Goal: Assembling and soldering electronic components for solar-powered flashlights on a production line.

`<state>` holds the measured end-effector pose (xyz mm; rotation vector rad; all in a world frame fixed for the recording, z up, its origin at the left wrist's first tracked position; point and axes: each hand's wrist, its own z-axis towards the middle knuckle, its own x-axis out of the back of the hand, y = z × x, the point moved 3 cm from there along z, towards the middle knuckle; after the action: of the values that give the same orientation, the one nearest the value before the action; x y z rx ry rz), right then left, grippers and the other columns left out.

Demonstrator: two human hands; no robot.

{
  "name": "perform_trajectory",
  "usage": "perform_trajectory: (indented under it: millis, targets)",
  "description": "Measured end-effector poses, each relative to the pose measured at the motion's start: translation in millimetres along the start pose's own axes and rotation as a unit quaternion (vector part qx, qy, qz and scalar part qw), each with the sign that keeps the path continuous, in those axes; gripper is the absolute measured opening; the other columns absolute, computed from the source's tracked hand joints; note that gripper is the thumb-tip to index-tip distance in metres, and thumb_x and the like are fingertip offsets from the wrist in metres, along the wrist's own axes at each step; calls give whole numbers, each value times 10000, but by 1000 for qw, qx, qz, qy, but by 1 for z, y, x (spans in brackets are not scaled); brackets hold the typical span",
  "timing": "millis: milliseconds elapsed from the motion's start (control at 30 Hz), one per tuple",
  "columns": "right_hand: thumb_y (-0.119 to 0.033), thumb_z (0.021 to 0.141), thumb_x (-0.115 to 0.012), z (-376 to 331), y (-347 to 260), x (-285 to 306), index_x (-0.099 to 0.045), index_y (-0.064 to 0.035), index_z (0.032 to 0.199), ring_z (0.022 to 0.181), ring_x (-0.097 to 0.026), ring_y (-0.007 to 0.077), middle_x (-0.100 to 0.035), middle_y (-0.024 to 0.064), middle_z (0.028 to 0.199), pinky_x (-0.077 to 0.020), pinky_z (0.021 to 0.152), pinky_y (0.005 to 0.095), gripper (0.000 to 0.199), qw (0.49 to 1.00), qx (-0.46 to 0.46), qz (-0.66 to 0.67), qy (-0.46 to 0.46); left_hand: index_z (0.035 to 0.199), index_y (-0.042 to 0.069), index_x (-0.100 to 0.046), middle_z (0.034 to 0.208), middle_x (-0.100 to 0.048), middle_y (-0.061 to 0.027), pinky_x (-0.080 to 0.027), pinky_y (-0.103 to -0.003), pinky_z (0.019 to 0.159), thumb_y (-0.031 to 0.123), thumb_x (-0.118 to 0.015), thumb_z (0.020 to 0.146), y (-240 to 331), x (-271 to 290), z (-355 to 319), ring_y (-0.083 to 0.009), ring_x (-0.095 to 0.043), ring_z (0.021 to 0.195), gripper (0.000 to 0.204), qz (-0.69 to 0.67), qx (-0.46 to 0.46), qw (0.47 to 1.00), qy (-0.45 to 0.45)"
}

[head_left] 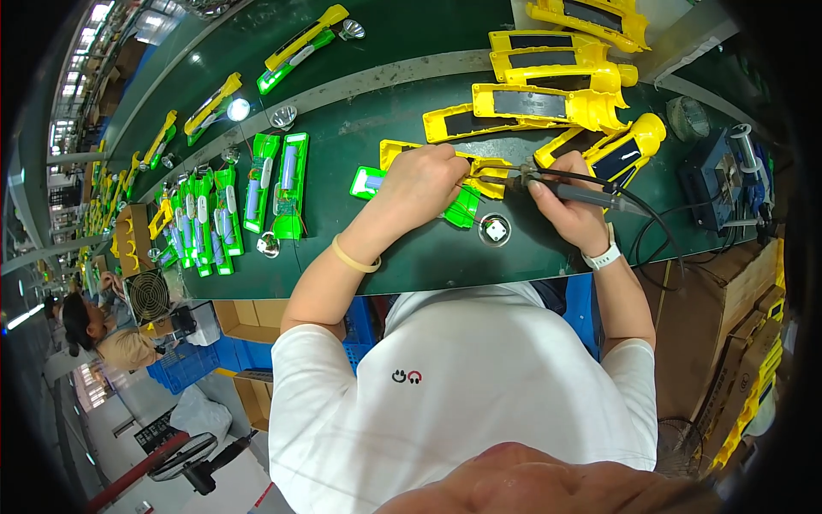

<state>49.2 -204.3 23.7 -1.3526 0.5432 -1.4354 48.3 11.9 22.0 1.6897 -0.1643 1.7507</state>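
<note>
My right hand (575, 206) grips a soldering iron (582, 194) by its grey handle, its tip pointing left at a yellow shell half (490, 182). My left hand (419, 184) is closed over that shell and a green shell half (463, 206); its fingertips are partly hidden, and what they pinch cannot be made out. A blue battery cell (372, 182) shows in the green piece left of this hand. Just below the iron's tip, a round lamp reflector (494, 230) with a white back lies on the green bench.
Yellow shells with dark panels (531, 104) are piled beyond my hands. Green halves with batteries (201, 218) stand in a row at left. A blue soldering station (715, 180) and its looping black cable (664, 231) are at right. Another person (116, 330) sits far left.
</note>
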Motion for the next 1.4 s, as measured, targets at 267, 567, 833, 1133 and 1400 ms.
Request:
perform_trajectory:
  millis: [267,567,833,1133,1400]
  targets:
    - [-94,923,-507,-2,-2,-12,-330,-34,1044,844,-645,201,-577,186,966,-550,638,265,222,941,-16,329,72,786,65,-617,733,-564,-89,-477,-379,616,82,-640,706,1,1,0,-277,-588,714,85,-2,-7,1000,12]
    - [-109,938,-486,-4,14,-31,-308,-34,1064,931,-637,246,-563,179,1024,-549,787,319,231,939,-55,339,33,770,58,-634,722,-563,-92,-478,-383,616,77,-641,690,10,-6,-6,-279,-591,717,82,-4,-14,1000,18]
    - [-116,945,-471,-27,17,-25,-314,-40,1084,923,-643,277,-544,165,1018,-556,771,339,224,916,-68,388,75,780,45,-617,737,-559,-91,-480,-372,613,63,-643,681,26,-14,-10,-270,-589,716,104,-10,-34,999,8]
    - [-90,895,-557,-33,9,2,-387,-54,1018,626,-583,113,-584,90,767,-413,522,204,213,948,-40,287,130,726,45,-605,714,-562,-94,-482,-377,601,70,-643,668,27,-10,-7,-269,-590,700,73,-19,-33,999,14]
    - [-100,889,-572,-41,10,10,-402,-58,1006,570,-570,124,-565,70,739,-390,469,196,211,951,-44,268,152,778,59,-621,735,-567,-89,-479,-378,612,67,-632,698,26,-13,-7,-273,-588,727,81,-18,-19,1000,-14]
